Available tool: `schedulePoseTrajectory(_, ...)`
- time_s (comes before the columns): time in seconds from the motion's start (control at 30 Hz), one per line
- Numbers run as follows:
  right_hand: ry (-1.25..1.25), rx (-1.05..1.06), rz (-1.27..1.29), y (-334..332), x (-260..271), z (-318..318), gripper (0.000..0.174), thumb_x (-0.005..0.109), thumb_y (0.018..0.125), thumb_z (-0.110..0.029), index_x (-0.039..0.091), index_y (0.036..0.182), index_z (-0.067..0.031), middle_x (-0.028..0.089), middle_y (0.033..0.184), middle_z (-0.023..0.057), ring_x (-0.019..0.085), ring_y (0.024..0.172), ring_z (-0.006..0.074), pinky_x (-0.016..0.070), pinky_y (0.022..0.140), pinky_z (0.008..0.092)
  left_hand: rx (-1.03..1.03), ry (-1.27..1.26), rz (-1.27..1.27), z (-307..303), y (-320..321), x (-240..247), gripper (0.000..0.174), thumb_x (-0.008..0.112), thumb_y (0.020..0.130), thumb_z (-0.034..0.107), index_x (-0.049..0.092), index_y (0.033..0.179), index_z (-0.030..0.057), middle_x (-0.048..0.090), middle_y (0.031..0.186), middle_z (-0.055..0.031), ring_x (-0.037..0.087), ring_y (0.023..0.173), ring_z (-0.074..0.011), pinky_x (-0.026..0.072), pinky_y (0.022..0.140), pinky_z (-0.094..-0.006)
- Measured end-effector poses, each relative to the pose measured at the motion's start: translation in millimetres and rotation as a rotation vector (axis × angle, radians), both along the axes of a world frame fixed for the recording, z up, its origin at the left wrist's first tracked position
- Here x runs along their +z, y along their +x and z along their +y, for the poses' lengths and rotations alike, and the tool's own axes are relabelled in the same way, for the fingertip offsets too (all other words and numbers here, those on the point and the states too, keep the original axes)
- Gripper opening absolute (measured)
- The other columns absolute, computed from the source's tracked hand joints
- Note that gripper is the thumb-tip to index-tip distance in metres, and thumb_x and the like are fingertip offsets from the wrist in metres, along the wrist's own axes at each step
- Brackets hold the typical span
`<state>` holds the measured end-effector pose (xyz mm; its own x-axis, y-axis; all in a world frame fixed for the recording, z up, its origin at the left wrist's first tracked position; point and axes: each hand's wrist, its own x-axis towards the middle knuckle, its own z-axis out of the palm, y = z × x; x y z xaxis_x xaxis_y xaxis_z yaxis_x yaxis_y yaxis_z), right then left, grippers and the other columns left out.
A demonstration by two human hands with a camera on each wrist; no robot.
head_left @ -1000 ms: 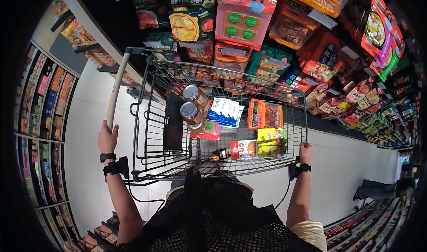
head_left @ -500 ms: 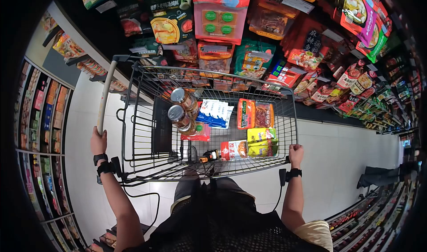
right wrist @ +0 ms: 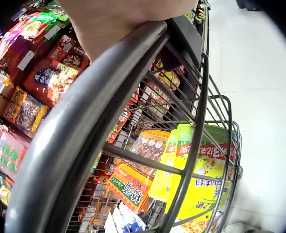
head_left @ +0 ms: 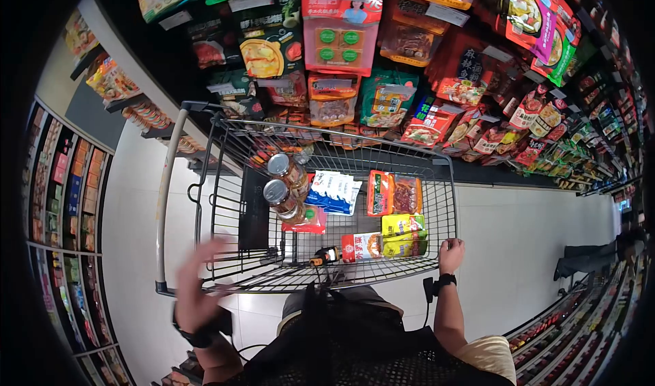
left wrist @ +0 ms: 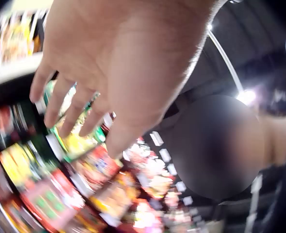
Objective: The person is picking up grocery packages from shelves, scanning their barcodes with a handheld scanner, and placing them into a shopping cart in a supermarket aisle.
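Note:
A wire shopping cart (head_left: pixel 327 284) stands in front of the body. My left hand (head_left: pixel 198 270), blurred, is off the cart handle (head_left: pixel 170 174), near its lower end; in the left wrist view that hand (left wrist: pixel 118 63) has its fingers spread and holds nothing. My right hand (head_left: pixel 451 255) grips the cart's far right corner, and the right wrist view shows the hand (right wrist: pixel 128 19) on the dark rim (right wrist: pixel 89 111). Inside lie two lidded jars (head_left: pixel 283 198), blue-and-white packets (head_left: pixel 333 192), an orange pack (head_left: pixel 394 194), yellow pouches (head_left: pixel 404 236) and a red-and-white pouch (head_left: pixel 361 247).
Shelves of hanging seasoning packs (head_left: pixel 341 38) run along the cart's far side. More shelves (head_left: pixel 65 181) stand at the left and at the lower right (head_left: pixel 580 324). Pale floor (head_left: pixel 512 243) lies right of the cart, with a person's legs (head_left: pixel 590 258) at the far right.
My left hand has let go of the cart handle and moved inward, its fingers now spread. My right hand has stayed on the corner. The cart sits slightly lower in the head view.

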<state>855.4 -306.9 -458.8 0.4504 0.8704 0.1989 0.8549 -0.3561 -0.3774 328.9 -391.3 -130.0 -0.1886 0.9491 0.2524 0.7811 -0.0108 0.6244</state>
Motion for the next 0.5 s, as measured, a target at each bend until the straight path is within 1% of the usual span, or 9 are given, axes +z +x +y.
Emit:
schedulePoseTrajectory(0.03, -0.011, -0.026, -0.003, -2, 1, -3, 0.011, 0.061, 0.075, -0.016, 0.062, 0.081, -0.0071, 0.056, 0.097, 0.0107, 0.054, 0.093, 0.0307, 0.0442, 0.080, 0.0409, -0.277, -0.084, -0.178, -8, 18, 10, 0.041, 0.061, 0.083, 0.014, 0.050, 0.120, -0.0031, 0.055, 0.118, -0.0196, 0.050, 0.114, -0.0329, 0.0381, 0.096, -0.0394)
schedulePoseTrajectory(0.07, -0.026, -0.049, -0.005, -9, 2, -11, 0.011, 0.061, 0.075, -0.016, 0.062, 0.082, -0.0064, 0.055, 0.096, 0.0117, 0.053, 0.095, 0.0306, 0.0436, 0.082, 0.0404, -1.046, -0.135, -0.478, -4, 34, -3, 0.046, 0.070, 0.077, 0.023, 0.057, 0.112, -0.0031, 0.055, 0.118, -0.0185, 0.053, 0.109, -0.0344, 0.0439, 0.090, -0.0412)
schedulePoseTrajectory(0.1, -0.054, -0.057, 0.019, -15, 7, -15, 0.012, 0.061, 0.075, -0.016, 0.062, 0.082, -0.0064, 0.055, 0.097, 0.0115, 0.053, 0.096, 0.0304, 0.0434, 0.083, 0.0403, -1.232, -0.158, -0.544, -6, 46, -6, 0.052, 0.073, 0.073, 0.031, 0.059, 0.110, -0.0028, 0.055, 0.119, -0.0181, 0.054, 0.107, -0.0346, 0.0460, 0.087, -0.0421)
schedulePoseTrajectory(0.13, -0.057, -0.056, 0.020, -12, 4, -16, 0.012, 0.061, 0.075, -0.016, 0.062, 0.082, -0.0064, 0.055, 0.097, 0.0115, 0.053, 0.096, 0.0304, 0.0434, 0.083, 0.0403, -1.214, -0.105, -0.636, -6, 52, -11, 0.051, 0.071, 0.076, 0.031, 0.059, 0.111, -0.0029, 0.054, 0.121, -0.0178, 0.054, 0.109, -0.0341, 0.0461, 0.088, -0.0408)
schedulePoseTrajectory(0.17, -0.027, -0.034, -0.017, -13, 4, -22, 0.012, 0.061, 0.075, -0.017, 0.062, 0.081, -0.0065, 0.056, 0.098, 0.0107, 0.054, 0.094, 0.0301, 0.0440, 0.081, 0.0406, -1.465, -0.127, -0.763, -13, 67, -20, 0.054, 0.068, 0.079, 0.033, 0.056, 0.116, -0.0041, 0.052, 0.124, -0.0186, 0.052, 0.112, -0.0340, 0.0464, 0.088, -0.0407)
schedulePoseTrajectory(0.2, 0.005, -0.017, -0.052, -16, 3, -26, 0.012, 0.060, 0.075, -0.017, 0.063, 0.080, -0.0067, 0.056, 0.100, 0.0099, 0.054, 0.093, 0.0297, 0.0445, 0.080, 0.0408, -1.500, 0.020, -0.769, -14, 81, -17, 0.046, 0.057, 0.086, 0.040, 0.062, 0.098, -0.0048, 0.060, 0.102, -0.0179, 0.060, 0.092, -0.0315, 0.0504, 0.072, -0.0367)
schedulePoseTrajectory(0.27, -0.004, -0.018, -0.040, -17, 1, -30, 0.013, 0.060, 0.075, -0.017, 0.063, 0.080, -0.0063, 0.056, 0.099, 0.0100, 0.054, 0.094, 0.0293, 0.0444, 0.081, 0.0405, -1.577, 0.041, -0.861, -27, 80, -17, 0.032, 0.056, 0.090, 0.028, 0.060, 0.101, -0.0012, 0.056, 0.107, -0.0124, 0.053, 0.102, -0.0278, 0.0435, 0.087, -0.0398)
schedulePoseTrajectory(0.3, -0.004, -0.013, -0.044, -16, 0, -35, 0.012, 0.060, 0.075, -0.017, 0.063, 0.080, -0.0066, 0.057, 0.099, 0.0101, 0.054, 0.095, 0.0292, 0.0444, 0.081, 0.0404, -1.559, 0.086, -0.934, -32, 83, -17, 0.030, 0.063, 0.085, 0.027, 0.064, 0.087, -0.0030, 0.060, 0.102, -0.0147, 0.058, 0.090, -0.0305, 0.0488, 0.075, -0.0391)
schedulePoseTrajectory(0.5, 0.004, -0.016, -0.041, -19, -3, -49, 0.011, 0.059, 0.075, -0.017, 0.063, 0.080, -0.0080, 0.057, 0.098, 0.0099, 0.054, 0.095, 0.0291, 0.0443, 0.081, 0.0401, -1.568, 0.060, -1.009, -49, 77, -21, 0.027, 0.055, 0.090, 0.021, 0.060, 0.078, -0.0025, 0.061, 0.086, -0.0155, 0.061, 0.072, -0.0280, 0.0501, 0.059, -0.0347)
